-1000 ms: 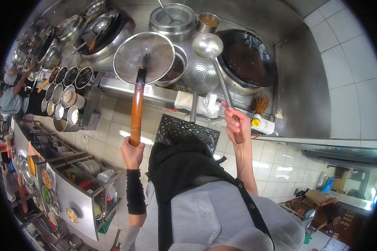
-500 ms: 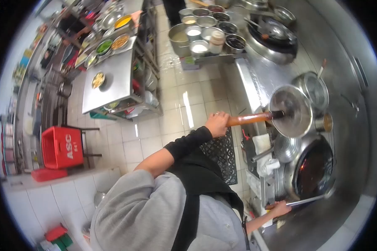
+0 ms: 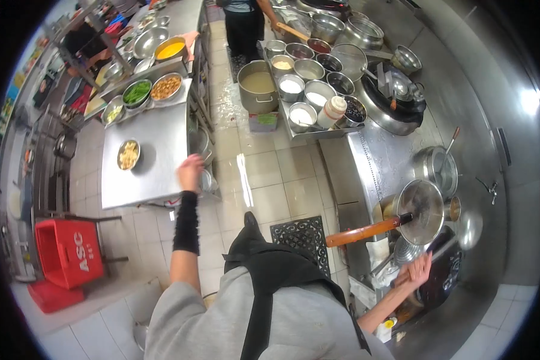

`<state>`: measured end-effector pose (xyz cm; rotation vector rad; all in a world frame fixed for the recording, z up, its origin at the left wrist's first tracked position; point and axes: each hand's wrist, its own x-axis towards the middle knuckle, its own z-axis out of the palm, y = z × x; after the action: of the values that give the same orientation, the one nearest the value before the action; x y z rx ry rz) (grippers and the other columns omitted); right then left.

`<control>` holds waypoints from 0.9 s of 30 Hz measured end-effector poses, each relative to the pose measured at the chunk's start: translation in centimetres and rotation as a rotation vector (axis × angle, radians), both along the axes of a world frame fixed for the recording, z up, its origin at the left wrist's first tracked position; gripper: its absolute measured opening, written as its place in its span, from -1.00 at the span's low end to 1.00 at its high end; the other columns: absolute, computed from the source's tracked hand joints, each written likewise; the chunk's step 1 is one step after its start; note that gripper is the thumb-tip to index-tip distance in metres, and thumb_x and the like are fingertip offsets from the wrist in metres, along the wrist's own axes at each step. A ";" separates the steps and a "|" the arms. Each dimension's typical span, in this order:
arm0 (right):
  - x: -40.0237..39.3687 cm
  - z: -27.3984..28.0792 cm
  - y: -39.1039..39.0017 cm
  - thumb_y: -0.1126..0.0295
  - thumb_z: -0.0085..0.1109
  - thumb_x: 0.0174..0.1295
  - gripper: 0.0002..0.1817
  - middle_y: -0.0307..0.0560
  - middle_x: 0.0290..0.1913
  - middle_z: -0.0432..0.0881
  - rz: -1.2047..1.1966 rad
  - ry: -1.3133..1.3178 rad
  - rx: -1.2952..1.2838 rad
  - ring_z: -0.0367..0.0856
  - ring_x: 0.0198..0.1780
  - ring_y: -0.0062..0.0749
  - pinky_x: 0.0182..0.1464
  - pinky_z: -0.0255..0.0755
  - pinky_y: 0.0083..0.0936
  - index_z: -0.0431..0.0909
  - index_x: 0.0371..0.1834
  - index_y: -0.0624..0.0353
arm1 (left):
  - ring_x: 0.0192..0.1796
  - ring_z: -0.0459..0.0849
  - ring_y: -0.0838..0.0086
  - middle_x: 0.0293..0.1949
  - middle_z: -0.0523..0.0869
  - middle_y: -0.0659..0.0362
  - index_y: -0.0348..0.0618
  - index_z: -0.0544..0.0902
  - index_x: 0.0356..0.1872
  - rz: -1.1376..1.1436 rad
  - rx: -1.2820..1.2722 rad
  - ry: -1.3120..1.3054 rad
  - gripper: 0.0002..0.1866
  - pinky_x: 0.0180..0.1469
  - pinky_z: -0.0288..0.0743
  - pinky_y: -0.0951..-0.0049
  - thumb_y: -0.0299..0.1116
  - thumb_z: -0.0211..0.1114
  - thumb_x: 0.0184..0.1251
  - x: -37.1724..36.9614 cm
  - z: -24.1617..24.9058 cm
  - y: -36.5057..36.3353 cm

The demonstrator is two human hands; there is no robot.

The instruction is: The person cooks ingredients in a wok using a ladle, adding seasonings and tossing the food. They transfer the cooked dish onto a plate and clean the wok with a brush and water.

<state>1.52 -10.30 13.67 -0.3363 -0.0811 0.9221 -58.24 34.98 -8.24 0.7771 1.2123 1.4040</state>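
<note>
Left grip (image 3: 190, 171) blurred, at the aisle-side edge of the steel surface (image 3: 156, 186); cannot tell how far open, or whether it has hold of anything. Metal bowl of pale chunks (image 3: 128, 155) sits near it on that surface; bowl of chopped greens (image 3: 137, 92) farther along. Right grip (image 3: 415, 270) closed round the handle of a ladle (image 3: 470, 231), above the dark wok (image 3: 445, 281). Wire strainer (image 3: 423, 221) by the ladle, its wooden handle (image 3: 363, 233) jutting toward the aisle, clear of both grips.
</note>
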 end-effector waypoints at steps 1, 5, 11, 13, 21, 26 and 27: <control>-2.0 1.1 3.7 0.23 -0.32 0.69 -0.63 -0.32 -0.65 0.14 0.055 -0.015 0.021 0.11 -0.78 -0.63 -0.76 0.24 -0.65 0.24 -0.37 0.09 | -0.19 0.75 0.43 -0.12 0.78 0.10 -0.29 0.71 0.08 0.105 0.244 0.233 -0.72 -0.22 0.65 0.48 -0.45 0.32 0.40 -6.7 -4.9 1.9; -10.8 4.7 16.8 0.42 -0.28 0.68 -0.77 -0.37 -0.45 0.37 -0.116 -0.352 -0.334 0.14 -0.69 -0.86 -0.73 0.13 -0.87 0.43 0.01 0.26 | 0.19 0.63 0.20 0.21 0.58 -0.08 -0.46 0.46 0.28 0.494 -0.048 -0.430 -0.54 0.24 0.63 0.15 -0.39 0.27 0.49 -22.1 -5.2 5.9; -13.8 4.5 32.5 0.41 0.06 0.58 -0.83 -0.35 -0.50 0.25 0.177 -0.337 -0.498 0.14 -0.70 -0.79 -0.78 0.06 -0.77 0.42 0.00 0.33 | 0.12 0.65 0.18 0.11 0.53 -0.03 -0.42 0.41 0.21 0.660 -0.187 -0.616 -0.57 0.10 0.74 0.20 -0.28 0.24 0.56 -29.4 -5.3 8.1; -15.3 4.2 37.2 0.42 0.12 0.54 -0.77 -0.35 -0.49 0.25 0.233 -0.444 -0.630 0.15 -0.67 -0.79 -0.76 0.08 -0.77 0.43 0.08 0.37 | 0.12 0.66 0.16 0.12 0.53 -0.05 -0.43 0.40 0.22 0.714 -0.227 -0.570 -0.57 0.10 0.75 0.19 -0.31 0.26 0.55 -29.1 -4.5 8.0; -19.6 -0.6 52.3 0.41 0.18 0.50 -0.71 -0.37 -0.47 0.27 0.659 -0.513 -0.577 0.13 -0.67 -0.79 -0.74 0.03 -0.74 0.47 0.16 0.32 | 0.11 0.66 0.07 0.09 0.52 -0.12 -0.48 0.34 0.26 0.655 -0.243 -0.492 -0.50 0.11 0.76 0.18 -0.39 0.31 0.49 -28.0 -3.2 8.8; -22.8 -3.2 61.7 0.43 0.22 0.42 -0.78 -0.33 -0.60 0.34 0.806 -0.845 -0.665 0.29 -0.71 -0.68 -0.74 0.16 -0.61 0.53 0.02 0.33 | 0.01 0.68 0.15 -0.06 0.55 -0.08 -0.52 0.43 0.12 0.825 -0.257 -0.447 -0.62 -0.01 0.76 0.24 -0.41 0.22 0.44 -26.7 -2.5 9.6; -23.3 -4.4 63.7 0.43 0.23 0.40 -0.79 -0.31 -0.63 0.36 0.812 -0.933 -0.704 0.32 -0.71 -0.65 -0.74 0.20 -0.57 0.54 -0.03 0.34 | -0.03 0.68 0.18 -0.08 0.56 -0.07 -0.52 0.45 0.10 0.838 -0.276 -0.405 -0.64 -0.04 0.76 0.27 -0.41 0.20 0.45 -26.7 -3.2 9.4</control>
<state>-21.82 53.41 9.23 -1.4490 -0.8068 1.5118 -84.90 44.34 -11.48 -0.2609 1.4198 1.8732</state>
